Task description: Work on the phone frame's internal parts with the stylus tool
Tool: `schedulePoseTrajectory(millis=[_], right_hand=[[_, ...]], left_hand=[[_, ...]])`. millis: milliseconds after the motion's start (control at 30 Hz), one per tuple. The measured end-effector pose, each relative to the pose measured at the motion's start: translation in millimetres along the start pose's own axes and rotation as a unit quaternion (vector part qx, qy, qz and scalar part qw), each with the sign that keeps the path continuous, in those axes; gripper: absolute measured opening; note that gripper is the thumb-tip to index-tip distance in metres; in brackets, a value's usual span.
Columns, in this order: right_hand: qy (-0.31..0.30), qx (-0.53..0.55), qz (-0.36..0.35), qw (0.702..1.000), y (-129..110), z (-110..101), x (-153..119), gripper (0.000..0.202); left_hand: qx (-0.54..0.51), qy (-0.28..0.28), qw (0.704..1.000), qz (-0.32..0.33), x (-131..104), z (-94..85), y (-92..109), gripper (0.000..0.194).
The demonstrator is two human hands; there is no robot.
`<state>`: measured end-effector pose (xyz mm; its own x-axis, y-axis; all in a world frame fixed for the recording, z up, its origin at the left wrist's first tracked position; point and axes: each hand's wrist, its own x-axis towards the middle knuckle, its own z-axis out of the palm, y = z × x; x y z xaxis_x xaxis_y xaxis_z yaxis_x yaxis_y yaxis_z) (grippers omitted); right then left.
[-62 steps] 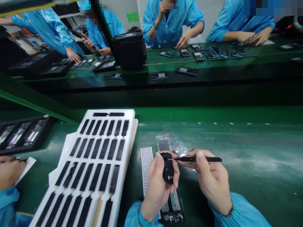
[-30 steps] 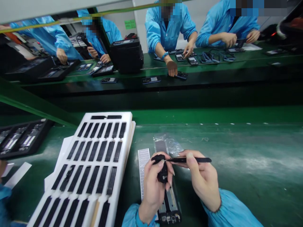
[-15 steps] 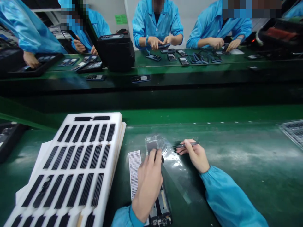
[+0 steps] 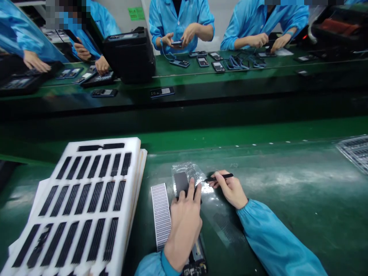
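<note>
the person's left hand (image 4: pixel 185 220), back up, reaches over the work with its fingers stretched forward onto a clear, wrinkled plastic sheet (image 4: pixel 211 205); its palm is hidden, so whether it grips something underneath cannot be told. the right hand (image 4: pixel 230 189) is closed on a slim, black, pointed tool (image 4: pixel 227 176), pinched between thumb and fingers and slanted toward the sheet, its tip close to the left fingertips; glare on the plastic makes it hard to say whether the tip touches. the sheet lies on the glossy green bench (image 4: pixel 287 214), with a dark grey rectangular patch (image 4: pixel 181 181) at its upper left and rows of small dark dots that blur under the shine. below the left wrist, a dark, flat, phone-like device (image 4: pixel 198 251) shows only in part, the rest covered by hand and sleeve and its near end cut off by the bottom edge. just left of the hand lies a white strip with a grid of dark dots (image 4: pixel 161 214), partly covered. further left, a white foam tray with slots of black strips (image 4: pixel 132 145) runs out of view below. across the bench, co-workers in blue smocks (image 4: pixel 181 19) are cropped at the top.
</note>
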<state>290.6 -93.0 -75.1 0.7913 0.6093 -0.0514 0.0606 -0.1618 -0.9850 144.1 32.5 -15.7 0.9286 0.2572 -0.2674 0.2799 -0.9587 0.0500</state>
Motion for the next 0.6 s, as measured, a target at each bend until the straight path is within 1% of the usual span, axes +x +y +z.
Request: schedulePoseTrajectory(millis=[100, 167, 200, 233, 267, 300, 333, 367, 400, 433, 467, 500, 533, 567, 600], right_hand=[[0.002, 0.004, 0.001, 1.0, -1, 1, 2, 0.046], [0.007, 0.009, 0.0, 1.0, -3, 2, 2, 0.046], [0.011, 0.012, -0.001, 1.0, -5, 2, 2, 0.046], [0.017, 0.02, -0.003, 1.0, -9, 2, 0, 0.046], [0.025, 0.037, -0.007, 0.999, -14, 2, -3, 0.045], [0.034, 0.061, -0.013, 0.997, -20, 1, -7, 0.042], [0.043, 0.089, -0.02, 0.995, -28, 1, -13, 0.039], [0.047, 0.116, -0.029, 0.992, -37, 1, -20, 0.035], [0.047, 0.138, -0.04, 0.988, -46, 2, -27, 0.031], [0.042, 0.15, -0.049, 0.987, -55, 3, -34, 0.028], [0.033, 0.148, -0.055, 0.987, -64, 4, -40, 0.027], [0.021, 0.14, -0.059, 0.988, -71, 6, -45, 0.027], [0.009, 0.132, -0.06, 0.989, -77, 8, -50, 0.028], [0.002, 0.127, -0.059, 0.99, -80, 11, -54, 0.028], [-0.004, 0.125, -0.056, 0.991, -82, 13, -56, 0.028]], left_hand=[[-0.002, -0.007, 1.0, 0.002, 2, 3.2, 1, 0.084], [-0.031, 0.003, 1.0, 0.002, 2, 5.7, 1, 0.083], [-0.069, 0.019, 0.997, -0.011, 1, 6.5, 1, 0.079], [-0.128, 0.046, 0.99, -0.041, 0, 6.5, 0, 0.072], [-0.208, 0.082, 0.971, -0.084, -3, 5.7, -2, 0.063], [-0.307, 0.118, 0.935, -0.132, -6, 3.8, -4, 0.052], [-0.415, 0.142, 0.881, -0.176, -10, 0.9, -6, 0.042], [-0.524, 0.141, 0.815, -0.203, -15, -3.1, -9, 0.034], [-0.626, 0.115, 0.743, -0.205, -21, -7.9, -12, 0.029], [-0.714, 0.075, 0.67, -0.189, -26, -13.3, -15, 0.025], [-0.782, 0.03, 0.6, -0.165, -32, -18.6, -18, 0.021], [-0.83, -0.006, 0.539, -0.141, -37, -23.6, -20, 0.018], [-0.862, -0.028, 0.492, -0.122, -42, -28.0, -21, 0.015], [-0.881, -0.04, 0.459, -0.109, -46, -31.3, -22, 0.014], [-0.892, -0.045, 0.438, -0.1, -49, -33.6, -21, 0.014]])
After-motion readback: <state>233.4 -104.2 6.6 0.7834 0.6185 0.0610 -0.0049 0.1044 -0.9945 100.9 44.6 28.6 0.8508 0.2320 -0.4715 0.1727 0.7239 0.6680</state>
